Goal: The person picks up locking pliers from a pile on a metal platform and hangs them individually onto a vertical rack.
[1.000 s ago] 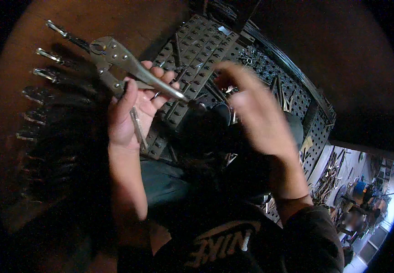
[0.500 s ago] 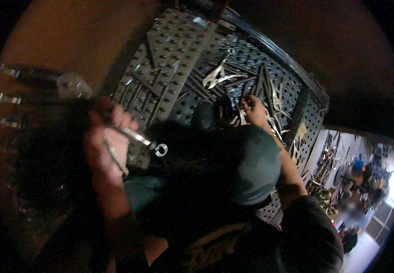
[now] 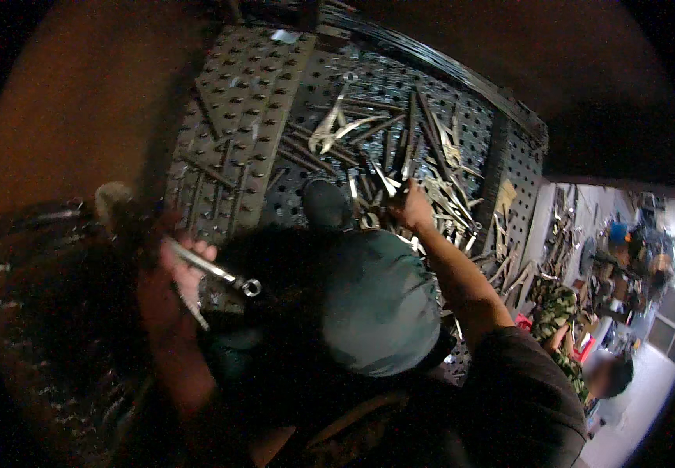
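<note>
My left hand (image 3: 167, 269), partly lost in shadow, is closed around a shiny wrench (image 3: 211, 268) whose ring end points right. A thin, pale, ribbed strip (image 3: 194, 306) runs along the heel of this hand; I cannot tell what it is. My right hand (image 3: 415, 209) reaches into a heap of metal tools (image 3: 450, 195), fingers curled together. Whatever they grip is dark and mostly hidden. Beyond it, light-coloured locking pliers (image 3: 323, 136) lie on the perforated metal plate (image 3: 369, 62), near several dark bars.
A studded metal strip (image 3: 256, 93) with loose bars borders the plate on the left. My covered knee (image 3: 380, 304) rises between my arms. More tools (image 3: 41, 218) lie in shadow at far left. At right, a person in camouflage clothing (image 3: 552, 308) works near cluttered shelves.
The view has shifted, moving the plate leftward. My left hand has lowered slightly with the wrench still in it. My right hand has moved lower among the tools, and the person at right shows more.
</note>
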### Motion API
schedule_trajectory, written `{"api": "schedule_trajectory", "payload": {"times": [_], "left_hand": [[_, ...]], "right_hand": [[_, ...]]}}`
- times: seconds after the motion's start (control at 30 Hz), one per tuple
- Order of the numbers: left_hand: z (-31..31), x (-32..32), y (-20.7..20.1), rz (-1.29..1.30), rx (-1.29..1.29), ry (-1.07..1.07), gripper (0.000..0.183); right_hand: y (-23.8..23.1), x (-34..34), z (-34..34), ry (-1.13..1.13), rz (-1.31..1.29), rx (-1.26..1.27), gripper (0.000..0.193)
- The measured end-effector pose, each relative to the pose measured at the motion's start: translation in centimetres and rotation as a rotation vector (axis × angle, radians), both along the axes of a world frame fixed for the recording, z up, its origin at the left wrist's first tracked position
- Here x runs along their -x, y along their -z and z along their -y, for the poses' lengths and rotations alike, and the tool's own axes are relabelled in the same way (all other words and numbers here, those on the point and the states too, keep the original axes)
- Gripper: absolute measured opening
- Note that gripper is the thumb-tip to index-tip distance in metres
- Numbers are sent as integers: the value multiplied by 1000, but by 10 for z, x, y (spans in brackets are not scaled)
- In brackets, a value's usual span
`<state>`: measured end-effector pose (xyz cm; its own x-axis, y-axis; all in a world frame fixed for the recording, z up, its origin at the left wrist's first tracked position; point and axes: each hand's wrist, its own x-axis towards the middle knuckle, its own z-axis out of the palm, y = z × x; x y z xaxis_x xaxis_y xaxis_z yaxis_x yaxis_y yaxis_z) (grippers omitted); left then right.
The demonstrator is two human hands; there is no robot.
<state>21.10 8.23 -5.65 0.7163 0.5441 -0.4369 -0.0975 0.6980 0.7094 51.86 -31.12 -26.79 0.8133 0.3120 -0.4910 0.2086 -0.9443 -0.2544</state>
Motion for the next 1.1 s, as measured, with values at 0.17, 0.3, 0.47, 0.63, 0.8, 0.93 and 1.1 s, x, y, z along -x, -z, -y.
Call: {"api": "schedule_trajectory", "payload": {"times": [0.17, 0.3, 0.47, 0.63, 0.8, 0.93, 1.1], "left_hand": [[34, -51, -65, -127, -137, 111, 46], [37, -56, -57, -218, -189, 229, 46], [46, -65, -41, -302, -249, 467, 45], [50, -69, -41, -307, -224, 523, 48], [48, -66, -41, -356, -315, 546, 45], [50, -62, -27, -601, -685, 652, 40], [49, -68, -20, -859, -950, 839, 44]], "right_hand": [[-33, 3, 4, 32, 21, -89, 70], [-94, -2, -15, -45, -393, -655, 77], [-209, 8, -118, -184, -987, -981, 66], [-220, 6, -168, -280, -1020, -948, 63], [-212, 5, -175, -424, -802, -995, 59], [-238, -4, -184, -620, -598, -879, 64], [-256, -11, -184, -918, -232, -663, 72]]}}
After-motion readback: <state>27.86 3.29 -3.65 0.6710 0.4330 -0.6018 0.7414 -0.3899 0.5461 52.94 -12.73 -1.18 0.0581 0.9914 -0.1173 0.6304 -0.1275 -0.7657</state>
